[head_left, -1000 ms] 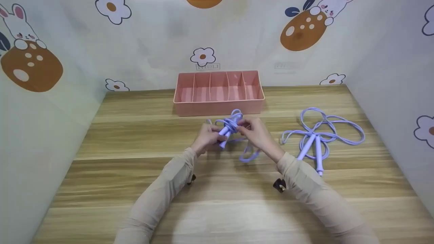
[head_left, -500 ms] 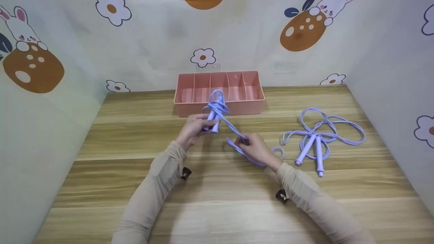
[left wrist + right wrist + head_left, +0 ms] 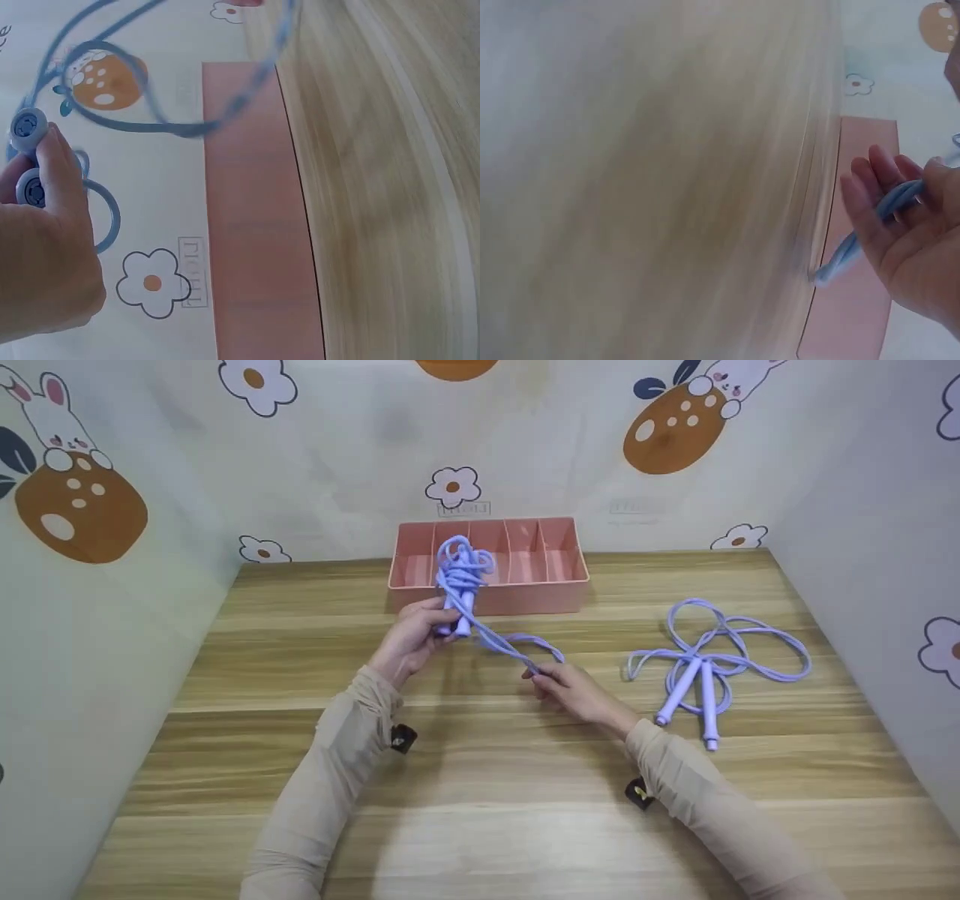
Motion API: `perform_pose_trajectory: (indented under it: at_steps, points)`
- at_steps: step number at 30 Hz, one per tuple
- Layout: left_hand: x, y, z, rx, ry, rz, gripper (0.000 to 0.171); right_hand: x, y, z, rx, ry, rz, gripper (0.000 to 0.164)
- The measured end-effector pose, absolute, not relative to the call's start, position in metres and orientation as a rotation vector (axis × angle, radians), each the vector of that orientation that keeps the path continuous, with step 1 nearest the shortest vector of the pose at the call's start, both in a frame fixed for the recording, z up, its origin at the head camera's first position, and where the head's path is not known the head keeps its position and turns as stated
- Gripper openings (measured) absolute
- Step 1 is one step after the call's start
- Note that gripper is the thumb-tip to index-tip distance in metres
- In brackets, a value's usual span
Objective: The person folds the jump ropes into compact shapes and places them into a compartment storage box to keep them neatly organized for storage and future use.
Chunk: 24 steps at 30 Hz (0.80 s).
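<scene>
The wood-grained table (image 3: 247, 682) bears a box (image 3: 536, 600) near its far edge and, at the right, a rope (image 3: 709, 705) in loose loops.

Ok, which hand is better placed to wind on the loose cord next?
Probably the right hand: it pinches the loose cord, whereas the left hand is occupied gripping both handles.

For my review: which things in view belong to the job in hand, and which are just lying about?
In the job:
wound skipping rope, cord bundled around its handles
left hand, gripping those handles
right hand, holding the trailing cord

Apparently lying about:
loose skipping rope, untouched on the table
pink box, untouched; possibly for later use
</scene>
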State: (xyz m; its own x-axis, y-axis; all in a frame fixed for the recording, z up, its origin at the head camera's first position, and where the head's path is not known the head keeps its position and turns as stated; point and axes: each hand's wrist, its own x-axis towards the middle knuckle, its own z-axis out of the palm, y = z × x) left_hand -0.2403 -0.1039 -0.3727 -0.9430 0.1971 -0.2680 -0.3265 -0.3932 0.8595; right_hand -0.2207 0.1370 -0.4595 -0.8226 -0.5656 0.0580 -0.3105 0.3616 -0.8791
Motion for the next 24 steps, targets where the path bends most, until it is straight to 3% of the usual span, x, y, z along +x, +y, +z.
perform_pose_trajectory:
  at_steps: [4, 13, 18, 22, 24]
  points:
    - [-0.235, -0.103, -0.370, -0.092, 1.503, 2.339, 0.040, -0.232, 0.144, -0.450, -0.857, 2.448, -1.183, 0.028]
    - [-0.224, -0.097, -0.363, 0.066, 1.569, 2.276, 0.032, -0.256, 0.153, -0.434, -0.983, 2.558, -0.902, 0.026]
    - [-0.217, -0.093, -0.366, 0.259, 1.572, 2.166, 0.022, -0.266, 0.156, -0.436, -1.091, 2.574, -0.838, 0.025]
    - [-0.212, -0.088, -0.372, 0.396, 1.547, 2.013, 0.025, -0.278, 0.163, -0.438, -1.169, 2.546, -0.844, 0.022]
    - [-0.211, -0.086, -0.375, 0.447, 1.531, 1.952, 0.027, -0.298, 0.172, -0.463, -1.255, 2.577, -0.894, 0.011]
